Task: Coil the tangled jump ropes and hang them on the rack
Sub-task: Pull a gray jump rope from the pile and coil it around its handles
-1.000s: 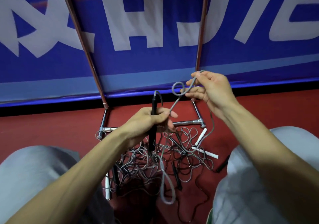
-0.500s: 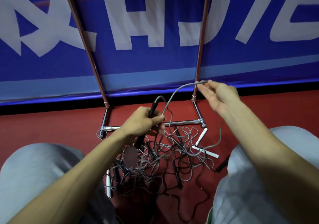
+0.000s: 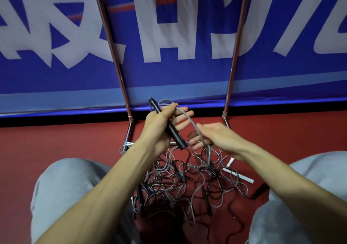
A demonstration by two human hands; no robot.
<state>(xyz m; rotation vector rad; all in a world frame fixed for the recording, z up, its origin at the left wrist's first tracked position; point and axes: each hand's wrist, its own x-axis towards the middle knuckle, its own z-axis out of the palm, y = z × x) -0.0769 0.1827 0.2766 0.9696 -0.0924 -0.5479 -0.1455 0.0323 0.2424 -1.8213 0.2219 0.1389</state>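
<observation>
My left hand (image 3: 159,123) holds a black jump-rope handle (image 3: 175,134) slanted across its palm, with the thumb over it and the fingers stretched out. A grey rope (image 3: 187,117) arcs from the handle's top end over to my right hand (image 3: 217,136), which pinches it between thumb and blurred fingers. From there the rope drops into the tangled pile of grey and black ropes (image 3: 187,178) on the red floor between my knees. The metal rack (image 3: 116,71) stands just behind the pile, its two posts rising out of view.
White handles (image 3: 238,175) and a black handle (image 3: 260,190) lie at the pile's right edge. My grey-clad knees (image 3: 71,187) flank the pile. A blue banner (image 3: 178,74) with white letters covers the wall behind the rack. The rack's base bars (image 3: 129,133) lie on the floor.
My left hand has lifted and tilted the black handle, opening its fingers. My right hand has come down and left, close to the left hand, bringing the grey rope into an arc.
</observation>
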